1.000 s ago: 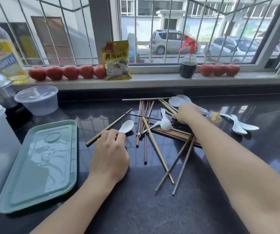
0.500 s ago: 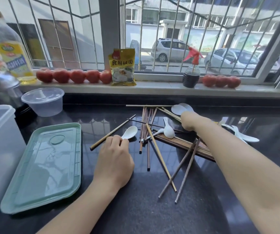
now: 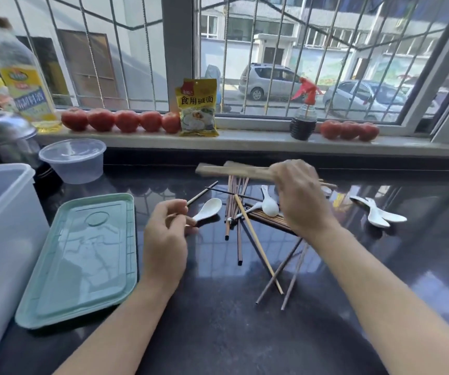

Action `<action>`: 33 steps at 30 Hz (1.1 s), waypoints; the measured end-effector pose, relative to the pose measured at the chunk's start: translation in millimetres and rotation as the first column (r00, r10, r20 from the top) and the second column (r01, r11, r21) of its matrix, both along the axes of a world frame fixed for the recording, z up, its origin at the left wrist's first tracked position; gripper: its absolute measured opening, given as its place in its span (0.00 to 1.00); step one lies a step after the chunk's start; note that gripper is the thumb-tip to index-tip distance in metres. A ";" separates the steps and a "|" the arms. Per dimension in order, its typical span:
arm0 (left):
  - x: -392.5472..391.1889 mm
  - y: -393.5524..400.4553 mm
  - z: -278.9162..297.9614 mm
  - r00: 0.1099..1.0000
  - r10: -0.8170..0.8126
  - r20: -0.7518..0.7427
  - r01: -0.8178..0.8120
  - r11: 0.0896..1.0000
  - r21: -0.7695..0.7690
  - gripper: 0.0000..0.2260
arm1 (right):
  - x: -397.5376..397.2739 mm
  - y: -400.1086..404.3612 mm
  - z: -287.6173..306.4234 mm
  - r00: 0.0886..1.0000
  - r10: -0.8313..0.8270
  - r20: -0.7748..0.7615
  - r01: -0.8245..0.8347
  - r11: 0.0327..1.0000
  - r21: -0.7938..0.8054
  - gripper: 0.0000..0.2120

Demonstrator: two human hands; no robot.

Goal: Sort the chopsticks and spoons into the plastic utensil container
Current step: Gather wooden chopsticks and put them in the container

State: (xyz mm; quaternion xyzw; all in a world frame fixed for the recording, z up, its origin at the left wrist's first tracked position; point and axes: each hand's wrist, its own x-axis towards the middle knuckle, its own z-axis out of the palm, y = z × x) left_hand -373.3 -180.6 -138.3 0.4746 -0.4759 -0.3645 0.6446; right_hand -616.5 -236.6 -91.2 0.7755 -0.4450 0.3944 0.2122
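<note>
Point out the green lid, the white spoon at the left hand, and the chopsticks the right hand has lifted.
green lid (image 3: 82, 255), head view, flat centre panel.
white spoon (image 3: 210, 207), head view, bowl end.
lifted chopsticks (image 3: 234, 170), head view, blurred shafts left of the right hand.

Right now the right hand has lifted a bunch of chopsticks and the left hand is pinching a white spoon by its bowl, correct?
Not quite. In the head view the left hand pinches the white spoon by its handle, not its bowl. The right hand does hold a bunch of chopsticks lifted.

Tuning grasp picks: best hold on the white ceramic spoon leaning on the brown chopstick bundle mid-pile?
Pinch the white ceramic spoon by its raised handle, coming from above. The bowl rests on the brown chopstick bundle, and the handle angles up, away from the sticks, probably leaving fingers room.
</note>
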 end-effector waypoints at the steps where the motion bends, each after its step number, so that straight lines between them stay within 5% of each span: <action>1: 7.6 2.1 6.2 0.938 -0.167 -0.302 0.192 0.980 0.054 0.10 | 15.2 12.8 -11.7 0.992 0.083 -0.091 -0.087 0.995 -0.040 0.09; 2: 15.0 3.2 11.0 0.804 -0.338 -0.488 0.425 0.902 0.075 0.14 | 27.1 22.6 -23.0 0.975 0.135 -0.174 -0.145 0.988 -0.044 0.08; 4: 24.4 5.7 19.3 0.610 -0.582 -0.537 0.758 0.626 0.182 0.20 | 42.7 35.9 -37.1 0.948 0.194 -0.253 -0.207 0.978 -0.023 0.07; 6: 22.6 7.5 18.2 0.510 -0.718 -0.474 0.860 0.416 0.296 0.19 | 48.3 40.1 -42.7 0.932 0.236 -0.276 -0.251 0.968 -0.021 0.08; 8: 13.8 11.0 15.6 0.483 -0.745 -0.460 0.872 0.359 0.334 0.20 | 52.3 43.0 -46.2 0.909 0.279 -0.311 -0.294 0.956 -0.001 0.08; 11: 7.1 11.4 9.8 0.557 -0.730 -0.396 0.825 0.431 0.366 0.21 | 56.7 42.1 -46.3 0.907 0.253 -0.336 -0.262 0.965 0.019 0.08; 15: 7.9 15.5 13.9 0.482 -0.761 -0.433 0.872 0.373 0.315 0.10 | 62.7 36.6 -44.7 0.919 0.217 -0.329 -0.217 0.975 0.037 0.08; 20: 7.9 9.0 11.1 0.533 -0.636 -0.558 0.833 0.511 0.213 0.07 | 64.9 36.4 -46.6 0.984 0.098 -0.149 -0.089 0.994 0.068 0.33; 22: 8.2 6.9 12.8 0.508 -0.564 -0.651 0.798 0.593 0.108 0.07 | 58.7 37.2 -41.5 0.999 0.032 0.037 -0.034 0.998 0.056 0.30; 25: 7.5 0.9 13.5 0.539 -0.392 -0.746 0.626 0.778 0.044 0.09 | 59.1 46.5 -37.8 0.956 0.078 0.282 -0.104 0.991 0.079 0.12; 27: 10.2 -5.7 14.3 0.576 -0.268 -0.773 0.442 0.897 0.019 0.08 | 80.8 60.2 -34.8 0.799 0.086 0.596 -0.261 0.941 0.215 0.08; 29: 17.1 -13.3 14.6 0.559 -0.187 -0.808 0.294 0.956 -0.018 0.08 | 116.4 72.1 -28.3 0.385 -0.163 0.908 -0.547 0.752 0.367 0.13; 31: 22.7 -18.8 13.9 0.554 -0.153 -0.818 0.221 0.975 -0.033 0.07 | 146.0 73.0 -25.8 0.009 -0.519 0.855 -0.789 0.522 0.325 0.18; 33: 19.2 -21.0 10.4 0.626 -0.144 -0.766 0.188 0.982 -0.031 0.07 | 166.3 68.2 -25.7 -0.188 -0.675 0.714 -0.881 0.436 0.180 0.21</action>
